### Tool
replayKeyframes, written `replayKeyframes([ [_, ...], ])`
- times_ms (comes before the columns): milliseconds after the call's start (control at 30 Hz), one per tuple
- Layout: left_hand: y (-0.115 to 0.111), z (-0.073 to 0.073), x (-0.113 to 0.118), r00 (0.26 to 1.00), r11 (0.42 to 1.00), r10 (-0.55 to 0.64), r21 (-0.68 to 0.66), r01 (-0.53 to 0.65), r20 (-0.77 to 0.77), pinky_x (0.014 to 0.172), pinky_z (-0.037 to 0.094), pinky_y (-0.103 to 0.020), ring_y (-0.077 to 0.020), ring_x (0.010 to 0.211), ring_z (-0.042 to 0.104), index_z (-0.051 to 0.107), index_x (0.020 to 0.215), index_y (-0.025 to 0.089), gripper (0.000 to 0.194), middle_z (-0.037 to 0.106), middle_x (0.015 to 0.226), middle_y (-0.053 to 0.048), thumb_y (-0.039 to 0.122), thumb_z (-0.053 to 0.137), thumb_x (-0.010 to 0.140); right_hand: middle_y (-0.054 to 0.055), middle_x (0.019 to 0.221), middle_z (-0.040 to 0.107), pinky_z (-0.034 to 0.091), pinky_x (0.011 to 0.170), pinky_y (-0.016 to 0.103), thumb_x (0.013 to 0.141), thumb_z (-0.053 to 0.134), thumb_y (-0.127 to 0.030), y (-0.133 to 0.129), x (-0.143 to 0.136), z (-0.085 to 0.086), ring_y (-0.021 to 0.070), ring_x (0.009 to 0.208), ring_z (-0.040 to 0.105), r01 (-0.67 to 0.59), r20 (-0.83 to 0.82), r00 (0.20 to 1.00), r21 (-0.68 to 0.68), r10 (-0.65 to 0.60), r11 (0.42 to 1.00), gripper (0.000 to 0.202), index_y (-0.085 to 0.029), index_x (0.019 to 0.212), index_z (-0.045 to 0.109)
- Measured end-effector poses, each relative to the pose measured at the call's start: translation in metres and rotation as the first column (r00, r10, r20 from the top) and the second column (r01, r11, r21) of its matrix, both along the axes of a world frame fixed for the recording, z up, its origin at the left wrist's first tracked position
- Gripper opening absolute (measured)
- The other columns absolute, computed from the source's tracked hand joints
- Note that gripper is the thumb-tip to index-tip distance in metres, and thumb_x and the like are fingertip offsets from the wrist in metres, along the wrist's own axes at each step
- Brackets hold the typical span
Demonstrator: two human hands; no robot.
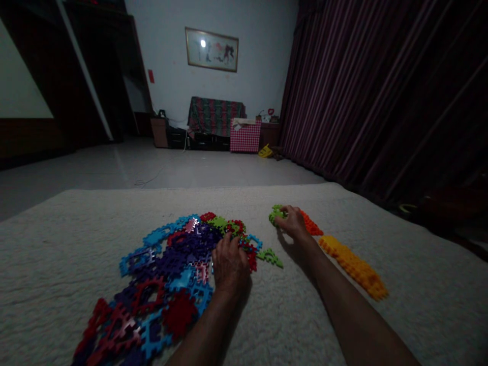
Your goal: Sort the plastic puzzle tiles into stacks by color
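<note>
A wide heap of plastic interlocking building pieces in dark purple, red, blue and pink covers the left and middle of the bedcover. My left hand rests at the heap's right edge, its fingers slightly bent and apart over red and green pieces. One green triangular piece lies just right of that hand. Farther right, my right hand has thumb and fingers closed on a green building piece at a small green group. Orange pieces sit beside its wrist, partly hidden, and a yellow row lies right of the forearm.
The pale quilted bedcover ends at a far edge, with a tiled floor beyond. Dark purple curtains hang at right. Along the back wall stand a cloth-covered object and a red checked box.
</note>
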State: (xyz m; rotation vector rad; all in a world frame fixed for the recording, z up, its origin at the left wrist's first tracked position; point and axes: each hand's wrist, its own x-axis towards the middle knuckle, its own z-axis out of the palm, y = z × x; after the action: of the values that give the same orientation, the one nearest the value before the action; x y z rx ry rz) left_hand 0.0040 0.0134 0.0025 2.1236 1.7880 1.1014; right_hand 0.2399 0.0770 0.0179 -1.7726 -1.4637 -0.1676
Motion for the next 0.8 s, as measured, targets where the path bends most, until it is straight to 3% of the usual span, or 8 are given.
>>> replayKeyframes([
  [100,0.0,0.001,0.0,1.0,1.0,-0.008,-0.019,0.008,-0.007,0.108,0.044,-0.045,-0.0277,0.127,0.056,0.07,0.119,0.02,0.036,0.062,0.141,-0.01,0.012,0.05,0.09,0.01,0.098,0.064,0.051,0.086,0.038,0.068,0.063,-0.026,0.014,0.009,-0.005,0.025,0.093,0.06,0.106,-0.097,0.99,0.015,-0.104,0.994,0.028,-0.018,0.094,0.07],
  [300,-0.001,0.001,0.0,1.0,1.0,0.005,-0.014,-0.005,-0.014,0.108,0.044,-0.045,-0.0275,0.127,0.057,0.07,0.119,0.02,0.036,0.061,0.142,-0.009,0.013,0.049,0.091,0.013,0.097,0.068,0.05,0.091,0.042,0.073,0.065,-0.033,0.024,0.012,-0.015,0.0281,0.098,0.061,0.041,-0.042,0.998,0.138,-0.036,0.99,0.022,-0.019,0.089,0.07],
  [567,-0.001,0.003,0.0,1.0,0.999,-0.001,-0.037,0.0,-0.011,0.108,0.043,-0.045,-0.0283,0.127,0.056,0.07,0.119,0.019,0.036,0.061,0.142,-0.01,0.012,0.048,0.09,0.014,0.104,0.066,0.05,0.093,0.044,0.073,0.065,-0.038,0.022,0.009,-0.019,0.0295,0.102,0.06,0.092,0.016,0.995,0.075,-0.094,0.993,0.03,-0.018,0.094,0.07],
  [700,-0.001,0.001,0.0,1.0,0.999,-0.029,-0.038,0.029,0.01,0.107,0.042,-0.046,-0.0283,0.127,0.056,0.069,0.117,0.019,0.036,0.061,0.141,-0.01,0.012,0.047,0.09,0.014,0.107,0.068,0.049,0.098,0.043,0.076,0.06,-0.029,0.019,-0.01,-0.008,0.0281,0.106,0.061,-0.064,0.039,0.998,0.206,0.057,0.977,0.026,-0.018,0.097,0.069],
  [800,-0.001,0.0,-0.001,0.998,0.998,-0.057,-0.025,0.058,0.032,0.106,0.042,-0.045,-0.0273,0.125,0.057,0.069,0.116,0.019,0.035,0.064,0.137,-0.01,0.011,0.046,0.09,0.01,0.099,0.072,0.052,0.087,0.036,0.079,0.055,-0.025,0.013,-0.037,0.001,0.0216,0.09,0.066,-0.261,-0.017,0.964,0.143,0.266,0.955,0.023,-0.019,0.095,0.07],
])
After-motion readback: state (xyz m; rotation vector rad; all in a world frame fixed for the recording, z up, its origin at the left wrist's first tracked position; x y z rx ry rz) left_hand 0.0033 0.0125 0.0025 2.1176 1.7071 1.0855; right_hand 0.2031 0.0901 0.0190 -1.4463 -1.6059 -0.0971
